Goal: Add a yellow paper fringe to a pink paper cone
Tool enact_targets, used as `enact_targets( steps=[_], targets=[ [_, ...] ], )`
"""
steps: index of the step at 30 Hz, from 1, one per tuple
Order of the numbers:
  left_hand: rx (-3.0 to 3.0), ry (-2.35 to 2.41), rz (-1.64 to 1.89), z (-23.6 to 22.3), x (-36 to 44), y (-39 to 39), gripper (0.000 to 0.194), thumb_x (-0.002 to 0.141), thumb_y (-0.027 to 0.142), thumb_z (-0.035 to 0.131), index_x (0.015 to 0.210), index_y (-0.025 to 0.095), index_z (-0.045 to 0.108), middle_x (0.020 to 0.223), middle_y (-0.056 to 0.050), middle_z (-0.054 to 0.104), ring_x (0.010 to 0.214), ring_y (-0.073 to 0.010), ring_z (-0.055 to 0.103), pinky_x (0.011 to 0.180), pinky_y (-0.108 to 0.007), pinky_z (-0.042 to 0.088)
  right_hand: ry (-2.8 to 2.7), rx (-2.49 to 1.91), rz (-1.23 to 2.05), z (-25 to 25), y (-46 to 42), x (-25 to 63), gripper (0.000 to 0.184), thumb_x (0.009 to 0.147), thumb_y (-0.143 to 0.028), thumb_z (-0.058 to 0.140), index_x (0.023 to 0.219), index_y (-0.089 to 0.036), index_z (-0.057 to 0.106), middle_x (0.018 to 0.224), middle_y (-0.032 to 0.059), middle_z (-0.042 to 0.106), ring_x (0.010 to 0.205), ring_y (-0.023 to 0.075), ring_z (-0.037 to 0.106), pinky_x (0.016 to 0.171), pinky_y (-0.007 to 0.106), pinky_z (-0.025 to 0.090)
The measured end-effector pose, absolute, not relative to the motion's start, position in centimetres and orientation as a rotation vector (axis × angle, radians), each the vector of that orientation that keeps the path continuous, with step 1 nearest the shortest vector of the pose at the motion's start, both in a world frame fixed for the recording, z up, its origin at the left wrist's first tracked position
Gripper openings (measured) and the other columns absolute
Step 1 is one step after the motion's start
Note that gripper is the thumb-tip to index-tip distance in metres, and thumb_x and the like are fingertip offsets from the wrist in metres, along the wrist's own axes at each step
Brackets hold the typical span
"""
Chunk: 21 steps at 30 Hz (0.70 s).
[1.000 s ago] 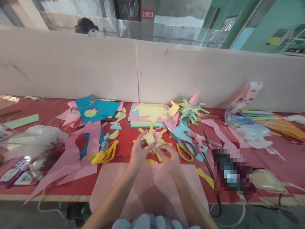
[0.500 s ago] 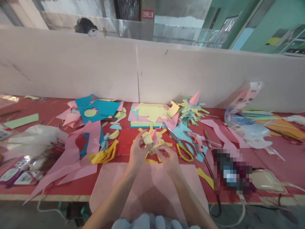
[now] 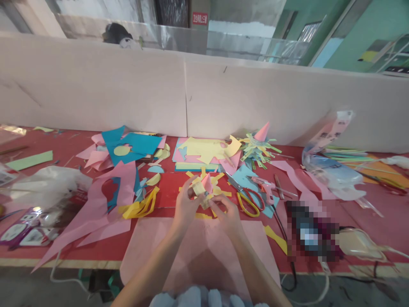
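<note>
In the head view my left hand (image 3: 187,204) is closed around a pale yellow curled piece (image 3: 198,188), possibly paper or a tape roll. My right hand (image 3: 226,209) pinches at the lower edge of this piece, its thumb and forefinger close together. Right behind them stands a small pink paper cone (image 3: 207,181), ringed by yellow paper strips (image 3: 220,187) that spread out over a red sheet (image 3: 168,187). My fingers hide part of the strips, and I cannot make out what exactly lies between the right fingertips.
Yellow-handled scissors (image 3: 248,204) and a pink glue gun (image 3: 266,187) lie to the right. A finished-looking cone with pale strips (image 3: 261,143) stands behind. Coloured paper scraps (image 3: 132,147) and plastic bags (image 3: 44,187) cover the left. A white partition (image 3: 128,89) bounds the table.
Both hands stay in nearly the same place with the pale yellow piece between them. The whole view has shifted very slightly.
</note>
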<state>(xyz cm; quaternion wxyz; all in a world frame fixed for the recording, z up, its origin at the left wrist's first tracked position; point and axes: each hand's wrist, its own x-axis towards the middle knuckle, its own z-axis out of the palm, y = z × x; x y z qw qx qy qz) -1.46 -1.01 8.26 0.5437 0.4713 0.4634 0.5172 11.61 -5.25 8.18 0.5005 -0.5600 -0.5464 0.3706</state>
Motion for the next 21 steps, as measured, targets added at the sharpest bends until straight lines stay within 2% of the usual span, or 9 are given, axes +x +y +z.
enact_targets(
  steps=[3, 6, 11, 16, 21],
  targets=[
    [1.119, 1.089, 1.215, 8.4, -1.6, -0.7, 0.063, 0.067, 0.025, 0.068, 0.126, 0.018, 0.044, 0.081, -0.002, 0.066, 0.074, -0.0141, 0.062, 0.072, -0.027, 0.049, -1.305, -1.407, 0.934, 8.2, -5.3, 11.4, 0.022, 0.074, -0.041, 0.062, 0.077, -0.019, 0.063, 0.076, 0.0019, 0.061, 0.071, 0.0155, 0.054, 0.066, 0.026, 0.041],
    [1.109, 1.070, 1.191, 8.6, -1.6, -0.5, 0.067, 0.066, 0.027, 0.068, 0.127, 0.018, 0.043, 0.081, -0.002, 0.067, 0.075, -0.0147, 0.062, 0.071, -0.027, 0.049, -1.346, -1.417, 0.920, 8.4, -5.3, 11.3, 0.024, 0.074, -0.042, 0.062, 0.072, -0.019, 0.063, 0.073, 0.0012, 0.059, 0.067, 0.0140, 0.050, 0.063, 0.025, 0.040],
    [1.082, 0.978, 1.147, 9.2, -1.5, -0.8, 0.072, 0.071, 0.035, 0.065, 0.134, 0.016, 0.036, 0.072, 0.000, 0.066, 0.066, -0.0128, 0.061, 0.067, -0.026, 0.049, -1.403, -1.378, 0.905, 8.6, -5.0, 11.6, 0.024, 0.080, -0.039, 0.055, 0.069, -0.020, 0.065, 0.073, 0.0013, 0.060, 0.067, 0.0138, 0.050, 0.064, 0.025, 0.037],
    [1.122, 1.056, 1.136, 9.1, -1.8, -1.0, 0.069, 0.072, 0.036, 0.065, 0.133, 0.018, 0.038, 0.070, 0.001, 0.067, 0.068, -0.0125, 0.062, 0.069, -0.024, 0.048, -1.384, -1.380, 0.903, 8.3, -4.8, 11.7, 0.026, 0.079, -0.041, 0.055, 0.069, -0.019, 0.065, 0.073, 0.0017, 0.060, 0.068, 0.0146, 0.051, 0.065, 0.026, 0.038],
    [1.152, 1.077, 1.127, 8.7, -1.9, -0.7, 0.069, 0.072, 0.036, 0.065, 0.133, 0.019, 0.039, 0.064, 0.003, 0.064, 0.063, -0.0114, 0.060, 0.064, -0.022, 0.046, -1.371, -1.409, 0.920, 8.2, -4.7, 11.4, 0.026, 0.077, -0.042, 0.058, 0.067, -0.019, 0.064, 0.070, 0.0004, 0.057, 0.066, 0.0135, 0.049, 0.062, 0.025, 0.037]
  ],
)
